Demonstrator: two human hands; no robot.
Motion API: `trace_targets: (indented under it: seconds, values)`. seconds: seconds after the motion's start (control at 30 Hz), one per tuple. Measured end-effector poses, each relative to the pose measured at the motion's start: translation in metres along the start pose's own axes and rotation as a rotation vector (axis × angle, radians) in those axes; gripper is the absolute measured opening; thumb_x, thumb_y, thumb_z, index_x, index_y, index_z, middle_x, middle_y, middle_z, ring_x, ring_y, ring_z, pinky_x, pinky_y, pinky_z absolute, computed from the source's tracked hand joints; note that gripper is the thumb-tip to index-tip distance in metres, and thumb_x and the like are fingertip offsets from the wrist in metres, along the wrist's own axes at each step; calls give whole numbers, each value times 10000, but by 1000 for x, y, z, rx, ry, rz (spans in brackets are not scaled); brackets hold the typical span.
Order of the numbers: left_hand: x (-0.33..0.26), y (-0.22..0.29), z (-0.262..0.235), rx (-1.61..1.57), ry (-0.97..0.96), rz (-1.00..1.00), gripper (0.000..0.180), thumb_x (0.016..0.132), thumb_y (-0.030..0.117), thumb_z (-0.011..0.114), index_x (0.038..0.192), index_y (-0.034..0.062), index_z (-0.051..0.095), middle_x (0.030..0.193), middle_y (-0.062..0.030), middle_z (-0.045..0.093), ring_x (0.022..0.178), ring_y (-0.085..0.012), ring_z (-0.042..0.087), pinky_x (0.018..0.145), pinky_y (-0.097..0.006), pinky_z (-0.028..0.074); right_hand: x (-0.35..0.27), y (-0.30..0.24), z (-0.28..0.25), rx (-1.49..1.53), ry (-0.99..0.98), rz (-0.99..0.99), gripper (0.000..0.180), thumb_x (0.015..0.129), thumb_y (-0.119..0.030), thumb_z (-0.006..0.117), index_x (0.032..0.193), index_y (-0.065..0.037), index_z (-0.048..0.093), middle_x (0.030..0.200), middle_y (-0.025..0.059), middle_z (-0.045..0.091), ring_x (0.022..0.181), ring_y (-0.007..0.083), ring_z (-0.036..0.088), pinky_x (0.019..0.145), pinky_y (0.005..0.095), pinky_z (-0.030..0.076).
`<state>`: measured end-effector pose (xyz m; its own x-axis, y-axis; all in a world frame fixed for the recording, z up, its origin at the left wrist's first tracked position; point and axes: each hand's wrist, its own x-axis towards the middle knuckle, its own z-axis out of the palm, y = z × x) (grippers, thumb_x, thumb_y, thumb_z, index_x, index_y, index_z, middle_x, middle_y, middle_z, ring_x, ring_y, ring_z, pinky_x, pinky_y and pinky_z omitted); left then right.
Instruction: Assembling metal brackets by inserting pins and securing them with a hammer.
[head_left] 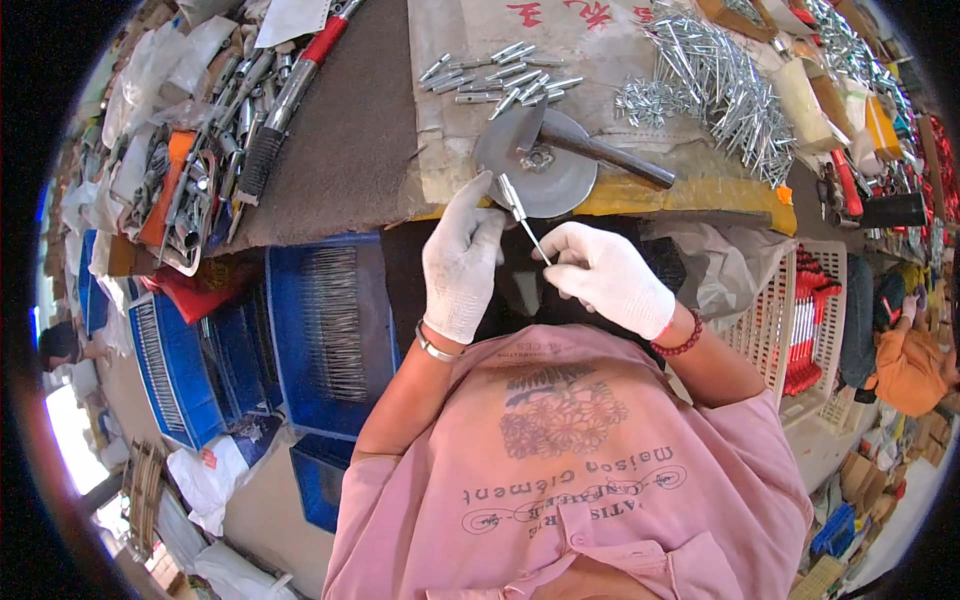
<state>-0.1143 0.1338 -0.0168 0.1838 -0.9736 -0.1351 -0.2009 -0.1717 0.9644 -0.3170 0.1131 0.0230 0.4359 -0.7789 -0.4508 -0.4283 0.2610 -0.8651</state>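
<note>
A slim silver metal rod with a thicker sleeve-like upper end [511, 195] slants in front of the bench edge. My right hand [610, 280], in a white glove, is closed, pinching its thin lower end between thumb and fingers. My left hand [460, 265], also gloved in white, has its index finger stretched up and apart from the thumb. Its fingertips are beside the thicker end; whether they touch it I cannot tell. Just beyond lies a round grey metal disc [568, 185] with a dark-handled hammer [600, 155] resting across it. Several short silver tubes [505, 78] lie behind the disc.
A large heap of thin silver pins [715, 85] covers the bench's right side. Mixed tools and metal parts [225, 130] crowd its left. Below, blue bins [290, 340] hold rows of rods; a cream basket [770, 335] holds red parts. Another person [912, 365] is at far right.
</note>
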Motion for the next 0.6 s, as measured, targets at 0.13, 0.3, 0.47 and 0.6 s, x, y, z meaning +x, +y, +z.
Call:
trace_targets:
  seconds: [0.13, 0.3, 0.47, 0.6]
  values:
    - [-2, 0, -4, -340, -70, -209, 556, 1017, -10, 623, 1556, 11, 490, 902, -59, 744, 639, -58, 567, 574, -219, 471, 2, 6, 17, -21, 5, -19, 221, 937, -123, 706, 1145, -49, 697, 804, 80, 694, 726, 132, 640, 697, 306, 526]
    - [-15, 3, -23, -314, 21, -169, 609, 943, 36, 731, 1501, -25, 494, 965, -109, 762, 860, -145, 708, 787, -300, 577, 5, -1, 43, -246, 85, -209, 268, 927, -129, 716, 1178, -41, 692, 893, 165, 730, 801, 234, 731, 747, 363, 574]
    - [-29, -13, -66, -463, 142, -107, 599, 953, 128, 734, 1482, -12, 491, 984, -66, 733, 714, -66, 555, 597, -214, 443, 10, -3, 23, -109, 76, -248, 514, 955, -43, 654, 1465, -29, 596, 955, 37, 687, 785, 118, 638, 737, 268, 545]
    - [-57, -99, -136, -473, 472, -288, 552, 884, 108, 782, 1383, -29, 591, 992, -93, 742, 795, -126, 660, 707, -274, 535, 19, -4, -2, -24, 254, -316, 499, 1014, -47, 554, 1508, 18, 541, 961, 53, 649, 713, 89, 580, 693, 240, 503]
